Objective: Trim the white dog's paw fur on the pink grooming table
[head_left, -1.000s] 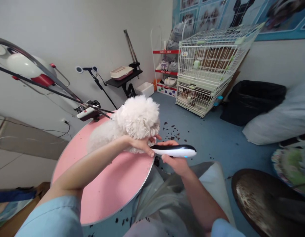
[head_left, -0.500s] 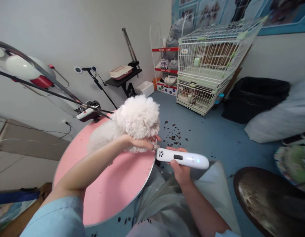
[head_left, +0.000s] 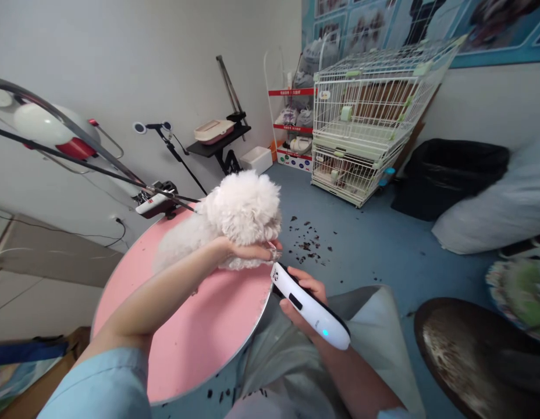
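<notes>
A fluffy white dog (head_left: 246, 206) lies on the round pink table (head_left: 187, 337), its head toward the table's edge. Under its muzzle my left hand (head_left: 249, 250) is closed on what looks like a front paw (head_left: 275, 252); fur hides part of the grip. My right hand (head_left: 302, 299) is wrapped round a white hair clipper (head_left: 311, 308) with a lit blue light. The clipper's blade end points up and left, just below the paw and apart from it, by the table rim. Its tail end slants down to the right.
A grooming arm (head_left: 78, 125) reaches over the table from the left. Dark fur clumps (head_left: 309, 247) litter the blue floor. Stacked wire cages (head_left: 361, 116), a black-lined bin (head_left: 453, 174) and a brown round stool-like top (head_left: 462, 349) stand beyond and to the right.
The clipper has swung from nearly level to a steep slant, its tail end dropping and its blade drawing slightly back from the paw. My left hand and the dog have hardly moved.
</notes>
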Tool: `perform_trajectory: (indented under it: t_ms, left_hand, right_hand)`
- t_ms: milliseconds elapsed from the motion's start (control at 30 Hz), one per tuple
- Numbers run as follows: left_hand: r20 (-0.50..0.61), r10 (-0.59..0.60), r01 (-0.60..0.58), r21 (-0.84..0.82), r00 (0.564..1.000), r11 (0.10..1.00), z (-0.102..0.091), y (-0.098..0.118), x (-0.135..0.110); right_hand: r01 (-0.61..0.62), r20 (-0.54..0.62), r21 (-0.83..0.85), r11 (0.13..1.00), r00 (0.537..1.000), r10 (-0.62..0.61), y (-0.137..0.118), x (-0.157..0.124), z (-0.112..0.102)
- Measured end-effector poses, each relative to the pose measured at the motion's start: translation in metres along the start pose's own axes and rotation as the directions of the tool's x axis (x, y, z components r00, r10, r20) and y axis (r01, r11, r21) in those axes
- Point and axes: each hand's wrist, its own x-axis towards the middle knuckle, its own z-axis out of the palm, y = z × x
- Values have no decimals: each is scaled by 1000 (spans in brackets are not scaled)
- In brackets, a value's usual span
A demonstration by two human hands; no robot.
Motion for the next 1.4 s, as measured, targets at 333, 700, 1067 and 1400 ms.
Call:
perform_trajectory:
  t_ms: [333,700,1067,1400]
  left_hand:
    - [68,9,0,-132,998,991,1,3,1]
    - [86,28,-13,-177,996,984,4,9,-1]
    - [66,0,15,-238,998,971,8,11,1]
    - [73,8,13,-286,997,958,10,11,10]
  right_hand:
    - [-25,-45,-14,1000,999,24,-6,4,4]
    - [-61,-81,-35,998,995,58,-9,4,9]
    - [253,-34,-287,924,961,-273,21,-6,9]
    - [168,-34,-271,948,982,-184,25,-7,7]
